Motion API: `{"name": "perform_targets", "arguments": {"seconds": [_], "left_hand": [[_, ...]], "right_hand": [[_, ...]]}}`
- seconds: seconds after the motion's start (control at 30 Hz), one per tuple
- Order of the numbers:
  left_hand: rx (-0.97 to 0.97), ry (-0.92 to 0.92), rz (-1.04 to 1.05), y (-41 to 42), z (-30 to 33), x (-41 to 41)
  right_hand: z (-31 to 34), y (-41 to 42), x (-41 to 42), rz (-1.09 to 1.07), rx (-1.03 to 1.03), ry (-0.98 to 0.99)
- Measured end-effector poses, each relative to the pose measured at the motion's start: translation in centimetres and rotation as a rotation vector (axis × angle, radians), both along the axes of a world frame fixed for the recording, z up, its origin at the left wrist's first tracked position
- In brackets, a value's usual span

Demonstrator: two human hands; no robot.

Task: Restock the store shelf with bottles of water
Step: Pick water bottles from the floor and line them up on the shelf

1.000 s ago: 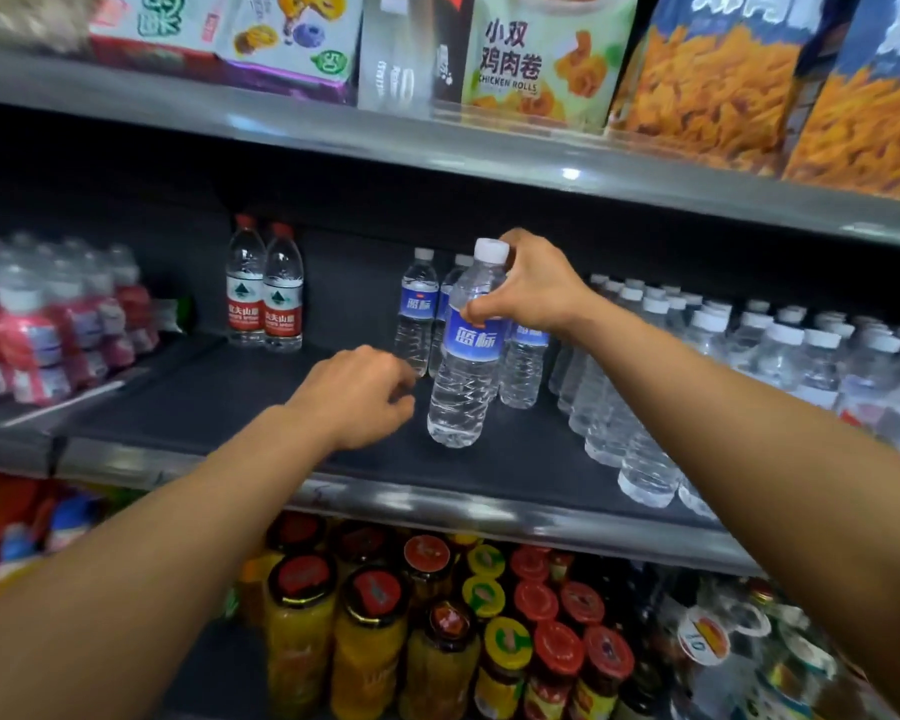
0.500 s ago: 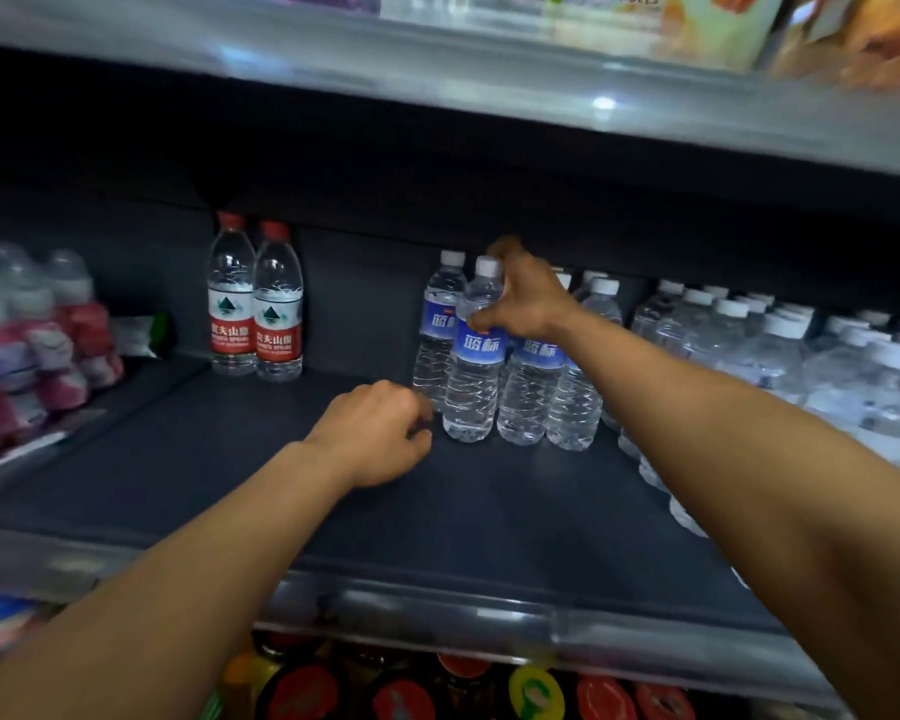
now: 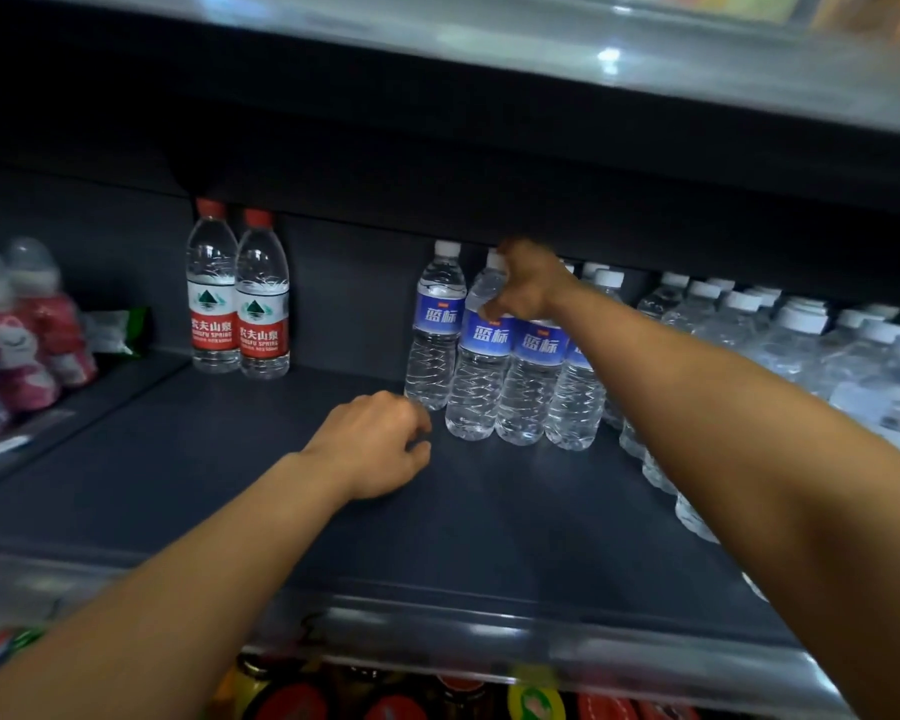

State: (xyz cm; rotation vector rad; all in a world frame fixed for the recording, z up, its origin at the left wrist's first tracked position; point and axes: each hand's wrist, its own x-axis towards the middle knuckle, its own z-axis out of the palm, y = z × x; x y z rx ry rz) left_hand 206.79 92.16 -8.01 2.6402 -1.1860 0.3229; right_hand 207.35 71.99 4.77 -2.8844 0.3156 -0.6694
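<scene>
Clear, thin plastic bottle [image 3: 481, 356], full so fairly heavy and slick: right hand [image 3: 528, 285] pinches its stiff neck, wisely. Left hand [image 3: 380, 441] rests loosely curled, empty, on the shelf [image 3: 489, 537].

A second ago the right hand [image 3: 528, 285] holds a blue-label bottle [image 3: 481, 356] by the neck near the shelf's [image 3: 489, 517] front half, ahead of the other blue-label bottles [image 3: 531, 376]. Now that bottle stands deep on the shelf, in line with them and touching its neighbours, and the hand reaches farther in, fingers curled at the bottle's shoulder just under the cap. The left hand [image 3: 380, 444] also sits farther back, close to the base of the leftmost blue-label bottle. The view has dropped and moved closer: the snack packs above are nearly out of frame, and the jars [image 3: 396, 704] below show only their lids.
</scene>
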Motion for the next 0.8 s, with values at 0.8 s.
{"name": "perform_targets", "arguments": {"seconds": [0.8], "left_hand": [[0.013, -0.087, 0.058, 3.8, 3.5, -9.3]], "right_hand": [[-2.9, 4.1, -12.8, 0.075, -0.344, 0.099]]}}
